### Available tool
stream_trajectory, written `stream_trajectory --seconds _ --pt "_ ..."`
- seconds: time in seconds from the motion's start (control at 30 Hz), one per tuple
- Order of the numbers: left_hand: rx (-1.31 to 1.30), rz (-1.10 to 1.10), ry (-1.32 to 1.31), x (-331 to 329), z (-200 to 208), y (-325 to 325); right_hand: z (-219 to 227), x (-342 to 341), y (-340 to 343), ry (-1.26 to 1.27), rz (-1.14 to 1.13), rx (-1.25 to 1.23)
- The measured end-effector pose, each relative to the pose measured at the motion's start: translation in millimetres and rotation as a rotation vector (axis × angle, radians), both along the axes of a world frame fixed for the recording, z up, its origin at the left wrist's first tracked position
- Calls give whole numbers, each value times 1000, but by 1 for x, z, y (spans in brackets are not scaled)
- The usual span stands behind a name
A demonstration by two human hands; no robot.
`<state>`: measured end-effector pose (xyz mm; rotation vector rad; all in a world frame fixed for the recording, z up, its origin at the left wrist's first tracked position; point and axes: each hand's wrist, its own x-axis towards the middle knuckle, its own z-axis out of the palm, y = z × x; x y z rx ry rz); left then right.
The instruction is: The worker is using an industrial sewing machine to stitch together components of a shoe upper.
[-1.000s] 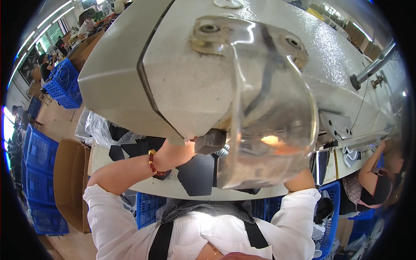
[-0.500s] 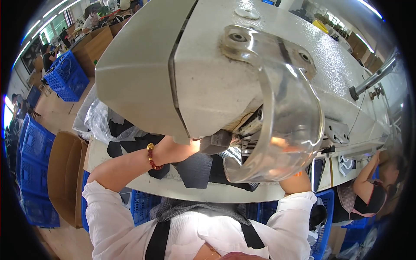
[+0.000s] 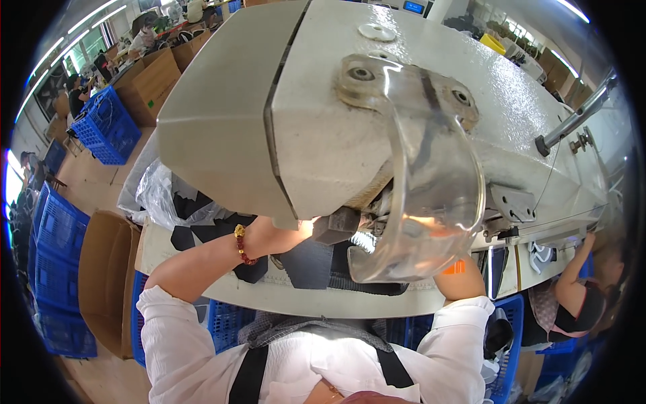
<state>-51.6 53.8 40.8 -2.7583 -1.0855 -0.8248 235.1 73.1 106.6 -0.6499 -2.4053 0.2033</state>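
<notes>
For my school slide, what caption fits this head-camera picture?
Both forearms reach under a sewing machine head and its clear guard toward dark fabric pieces.

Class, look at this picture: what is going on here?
A person sits at an industrial sewing machine, both forearms reaching under its head. The left hand lies on dark fabric pieces on the table. The right hand is hidden behind the clear plastic guard, so its grip cannot be told. Blue crates stand on the left.

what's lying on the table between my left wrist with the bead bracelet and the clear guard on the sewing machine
In the head view, dark fabric pieces lie between the left wrist and the clear guard.
</notes>
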Motion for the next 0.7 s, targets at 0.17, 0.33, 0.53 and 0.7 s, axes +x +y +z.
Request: stream_trajectory --seconds 0.17,0.33,0.53,0.7 --pt "4 -32 -167 6 3 -3 1 -6 19 -6 -48 -94" --pt "350 -84 -261 12 15 -6 -4 -12 23 -21 -144 -131" --pt "-243 -10 -455 17 23 -7 -25 -27 6 -24 -305 -41" --pt "-253 15 -540 18 22 -8 -15 -18 4 -28 -372 -117"
